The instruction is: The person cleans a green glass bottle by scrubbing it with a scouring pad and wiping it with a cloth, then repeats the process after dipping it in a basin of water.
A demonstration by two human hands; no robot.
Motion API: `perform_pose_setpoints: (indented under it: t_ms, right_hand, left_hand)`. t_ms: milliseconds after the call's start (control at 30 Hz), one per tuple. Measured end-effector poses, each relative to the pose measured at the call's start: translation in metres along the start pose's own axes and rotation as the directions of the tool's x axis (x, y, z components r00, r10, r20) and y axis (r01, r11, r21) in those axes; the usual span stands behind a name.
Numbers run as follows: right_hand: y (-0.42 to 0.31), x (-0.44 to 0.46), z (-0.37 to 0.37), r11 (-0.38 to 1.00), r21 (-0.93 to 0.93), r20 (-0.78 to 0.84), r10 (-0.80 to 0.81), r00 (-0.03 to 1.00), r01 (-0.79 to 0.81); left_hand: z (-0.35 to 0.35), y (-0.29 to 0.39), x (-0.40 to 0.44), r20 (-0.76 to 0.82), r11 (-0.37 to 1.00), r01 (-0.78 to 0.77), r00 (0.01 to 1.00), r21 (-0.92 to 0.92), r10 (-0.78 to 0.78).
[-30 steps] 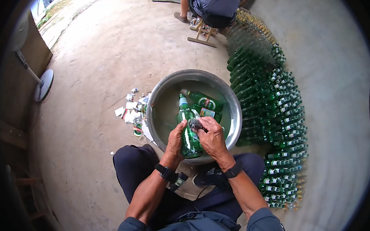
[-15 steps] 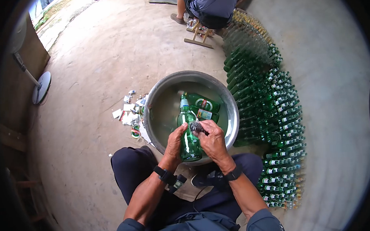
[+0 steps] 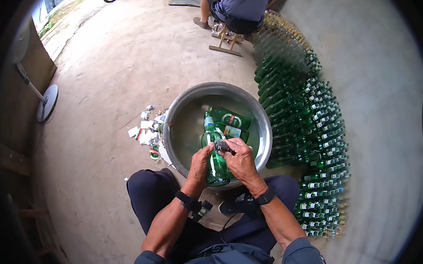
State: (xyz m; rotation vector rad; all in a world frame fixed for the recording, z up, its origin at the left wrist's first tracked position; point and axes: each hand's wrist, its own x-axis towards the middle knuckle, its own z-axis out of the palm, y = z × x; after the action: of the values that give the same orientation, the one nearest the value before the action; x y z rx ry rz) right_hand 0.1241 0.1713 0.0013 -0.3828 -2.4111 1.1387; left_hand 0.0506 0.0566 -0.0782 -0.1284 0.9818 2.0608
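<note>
A green glass bottle (image 3: 217,171) is held over the near side of a metal basin (image 3: 171,149), its neck pointing away from me. My left hand (image 3: 201,165) grips its left side. In my right hand (image 3: 243,161) is a dark, wiry scouring pad (image 3: 222,146), pressed against the bottle's upper body. White residue or label scraps show near the pad. Behind it, a green bottle with a red and white label (image 3: 234,119) lies in the cloudy water. Another labelled bottle (image 3: 233,131) lies next to it, partly hidden by my right hand.
Torn labels (image 3: 146,132) litter the floor left of the basin. Many green bottles (image 3: 285,111) are stacked along the wall at right. A person (image 3: 242,10) sits on a low wooden stool (image 3: 226,45) ahead. A stand fan's base (image 3: 47,103) stands at far left.
The scouring pad in my right hand has shifted slightly left across the bottle. My left hand keeps its hold, and the bottle has barely moved.
</note>
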Motion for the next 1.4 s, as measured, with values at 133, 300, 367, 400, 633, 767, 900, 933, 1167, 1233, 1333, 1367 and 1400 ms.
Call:
perform_pose_setpoints:
  t_ms: [133, 300, 367, 400, 633, 767, 900, 933, 1167, 1233, 1333, 1367, 1400]
  right_hand:
    - [-0.006, -0.016, -0.005, 0.999, 0.045, 0.131, 0.005, 0.991, -0.011]
    - [-0.025, -0.040, -0.016, 0.987, 0.123, 0.139, 0.090, 0.986, -0.107]
    - [-0.016, -0.032, -0.013, 0.987, 0.087, 0.085, 0.131, 0.988, -0.139]
    - [-0.012, -0.024, -0.008, 0.984, 0.059, 0.026, 0.167, 0.986, -0.168]
    - [0.001, 0.011, 0.001, 0.994, -0.003, 0.002, 0.111, 0.994, -0.111]
    - [-0.005, 0.003, 0.002, 0.998, -0.040, -0.052, 0.040, 0.998, -0.042]
    - [-0.023, -0.024, -0.009, 0.998, -0.057, 0.011, -0.009, 1.000, 0.010]
    - [-0.029, -0.031, -0.010, 0.999, -0.052, 0.011, -0.012, 1.000, 0.013]
    - [-0.027, -0.028, -0.014, 0.995, -0.083, -0.032, -0.054, 0.998, 0.051]
    - [-0.016, -0.006, -0.012, 0.991, -0.126, -0.074, -0.056, 0.996, 0.046]
    - [0.004, 0.023, -0.007, 0.981, -0.173, -0.122, -0.108, 0.987, 0.086]
    - [0.007, 0.027, -0.005, 0.983, -0.167, -0.094, -0.091, 0.991, 0.075]
    - [0.008, 0.029, -0.005, 0.985, -0.163, -0.063, -0.076, 0.995, 0.065]
  left_hand:
    - [0.003, 0.020, -0.001, 0.041, 0.979, 0.051, 0.998, -0.198, -0.044]
    - [0.012, 0.025, -0.007, 0.092, 0.977, 0.017, 0.996, -0.212, 0.003]
    - [0.019, 0.023, -0.010, 0.114, 0.965, 0.052, 0.993, -0.257, -0.024]
    - [0.019, 0.021, -0.011, 0.131, 0.965, 0.094, 0.989, -0.245, -0.063]
    - [0.015, 0.018, -0.009, 0.143, 0.942, 0.158, 0.982, -0.295, -0.120]
    - [0.009, 0.021, -0.003, 0.180, 0.948, 0.158, 0.977, -0.277, -0.111]
    - [0.010, 0.023, -0.002, 0.123, 0.974, 0.039, 0.992, -0.224, -0.011]
    - [0.010, 0.025, -0.002, 0.139, 0.975, 0.020, 0.990, -0.221, 0.011]
    - [0.007, 0.014, -0.001, 0.240, 0.977, 0.088, 0.970, -0.196, -0.040]
    - [0.012, 0.016, -0.006, 0.226, 0.980, 0.124, 0.970, -0.156, -0.087]
    - [0.015, 0.017, -0.014, 0.159, 0.987, 0.126, 0.981, -0.096, -0.110]
    - [0.015, 0.018, -0.014, 0.157, 0.988, 0.126, 0.981, -0.094, -0.111]
    - [0.014, 0.019, -0.013, 0.148, 0.987, 0.124, 0.983, -0.103, -0.108]
